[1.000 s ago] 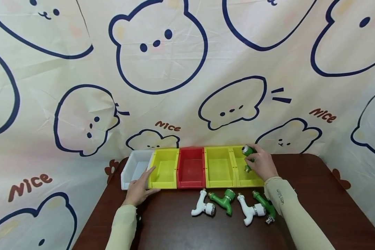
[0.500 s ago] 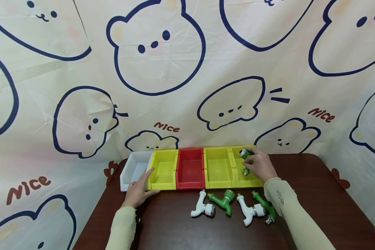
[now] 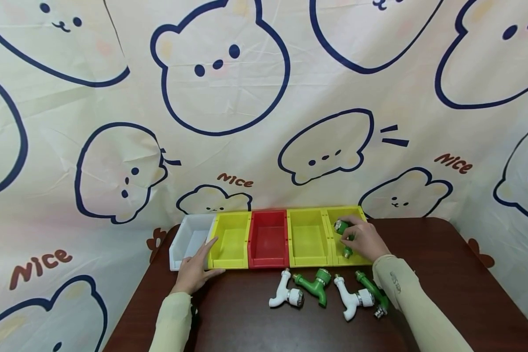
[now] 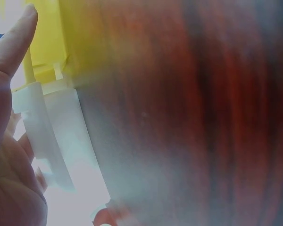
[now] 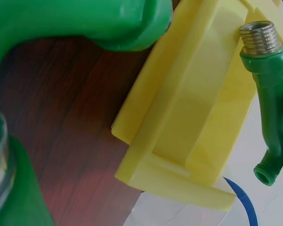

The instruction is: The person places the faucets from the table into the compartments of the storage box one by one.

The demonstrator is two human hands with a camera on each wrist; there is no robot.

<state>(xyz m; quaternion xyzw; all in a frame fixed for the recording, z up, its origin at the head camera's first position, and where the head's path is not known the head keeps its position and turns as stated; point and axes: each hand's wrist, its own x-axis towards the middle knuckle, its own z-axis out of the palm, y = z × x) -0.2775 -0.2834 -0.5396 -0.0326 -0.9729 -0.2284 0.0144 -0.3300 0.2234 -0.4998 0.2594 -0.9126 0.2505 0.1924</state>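
Note:
My right hand (image 3: 367,240) holds a green tap (image 3: 341,227) over the rightmost yellow bin (image 3: 356,260). In the right wrist view this tap (image 5: 271,101) shows a silver threaded end pointing up and a green spout below; the fingers are mostly cut off at the edge. At the other end of the row, my left hand (image 3: 192,273) rests at the front, where the white bin (image 3: 175,252) meets a yellow bin (image 3: 230,262). Its fingers and thumb are spread. In the left wrist view one straight finger (image 4: 19,40) points up beside the bins.
A red bin (image 3: 268,261) and another yellow bin (image 3: 309,259) complete the row. In front lie a white tap (image 3: 283,289), a green tap (image 3: 315,286), a second white tap (image 3: 351,297) and a second green tap (image 3: 374,292) beside the right forearm. A printed cloth (image 3: 255,98) hangs behind the table.
My right hand has moved slightly down and toward me with the green tap, lowering it into the rightmost yellow bin's area. The left hand has stayed in place.

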